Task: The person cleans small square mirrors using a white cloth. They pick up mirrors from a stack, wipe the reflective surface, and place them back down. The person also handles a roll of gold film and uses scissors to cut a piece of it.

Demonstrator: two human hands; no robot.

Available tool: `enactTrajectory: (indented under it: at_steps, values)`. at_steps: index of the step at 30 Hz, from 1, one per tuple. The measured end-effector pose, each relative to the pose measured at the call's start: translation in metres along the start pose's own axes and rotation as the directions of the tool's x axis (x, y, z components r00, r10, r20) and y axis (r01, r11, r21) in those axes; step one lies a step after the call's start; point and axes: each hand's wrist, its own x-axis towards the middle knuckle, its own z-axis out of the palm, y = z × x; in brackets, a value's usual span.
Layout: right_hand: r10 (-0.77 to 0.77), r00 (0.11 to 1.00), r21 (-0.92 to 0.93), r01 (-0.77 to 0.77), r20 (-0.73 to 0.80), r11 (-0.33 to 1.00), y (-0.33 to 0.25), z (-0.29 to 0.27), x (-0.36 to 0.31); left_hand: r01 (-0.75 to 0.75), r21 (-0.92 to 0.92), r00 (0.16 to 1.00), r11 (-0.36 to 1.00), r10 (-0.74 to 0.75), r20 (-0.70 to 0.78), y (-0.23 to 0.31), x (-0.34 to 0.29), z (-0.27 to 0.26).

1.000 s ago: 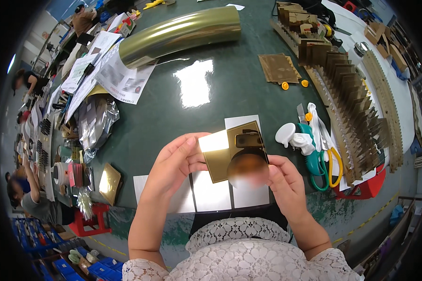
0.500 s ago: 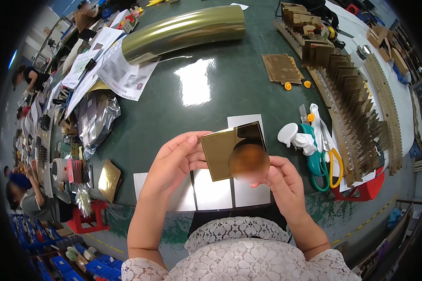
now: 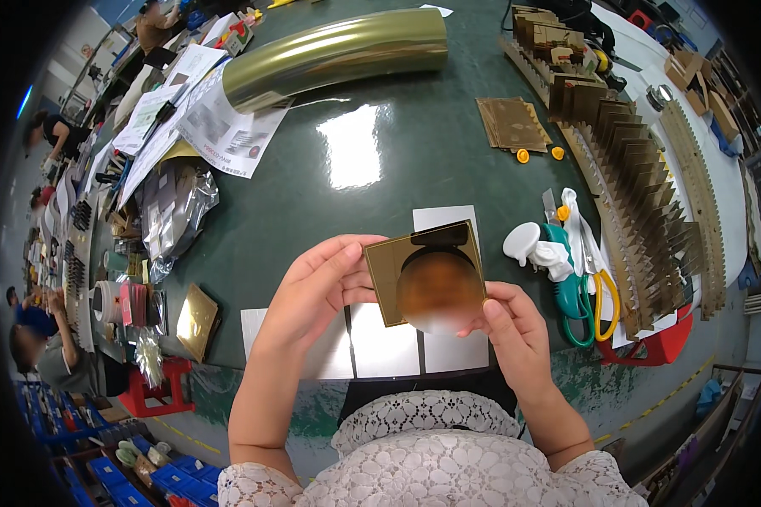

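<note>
Between my two hands is a square, mirror-like gold plate (image 3: 385, 279) with a thin bright border, held tilted above the near edge of the table. My left hand (image 3: 323, 279) pinches its left edge between thumb and fingers. On the opposite side, the thumb and fingers of my right hand (image 3: 516, 325) grip the lower right edge. Reflections cover much of the plate's face. Below it, several white rectangular sheets (image 3: 385, 351) lie side by side, partly hidden by the plate and my hands.
Right of my hands lie green-handled scissors (image 3: 573, 300), yellow-handled scissors (image 3: 605, 300) and a crumpled white cloth (image 3: 551, 260). Slotted racks (image 3: 630, 186) hold upright brown plates, near a flat brown stack (image 3: 514, 124). Gold sheets (image 3: 197, 323) lie left; a film roll (image 3: 338, 61) lies at the back.
The gold plate has turned slightly in my hands, and the reflection on it has shifted left and grown. Both hands keep their hold in nearly the same place.
</note>
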Motion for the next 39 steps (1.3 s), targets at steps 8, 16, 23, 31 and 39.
enactTrajectory:
  at_steps: [8, 16, 23, 31, 39]
  values:
    - [0.003, 1.000, 0.000, -0.003, -0.003, 1.000, 0.002, -0.001, 0.000, 0.002, -0.012, 0.999, 1.000, -0.002, -0.037, -0.002, 0.000, 0.002]
    - [-0.006, 1.000, -0.025, 0.005, -0.018, 1.000, 0.005, -0.002, -0.001, 0.015, -0.007, 1.000, 1.000, -0.016, -0.013, -0.001, 0.000, 0.001]
    - [0.001, 1.000, -0.001, -0.001, -0.028, 1.000, 0.002, -0.002, 0.000, 0.030, -0.039, 0.999, 0.999, -0.030, -0.024, -0.006, 0.001, 0.003]
    - [0.051, 0.998, 0.117, -0.049, -0.020, 0.992, 0.000, 0.001, 0.000, 0.016, -0.201, 0.999, 0.979, -0.025, -0.042, -0.028, -0.004, 0.002]
    - [0.127, 0.991, 0.275, -0.136, 0.050, 0.952, 0.001, 0.002, 0.002, -0.035, -0.444, 0.993, 0.895, 0.081, 0.086, -0.059, -0.010, 0.023]
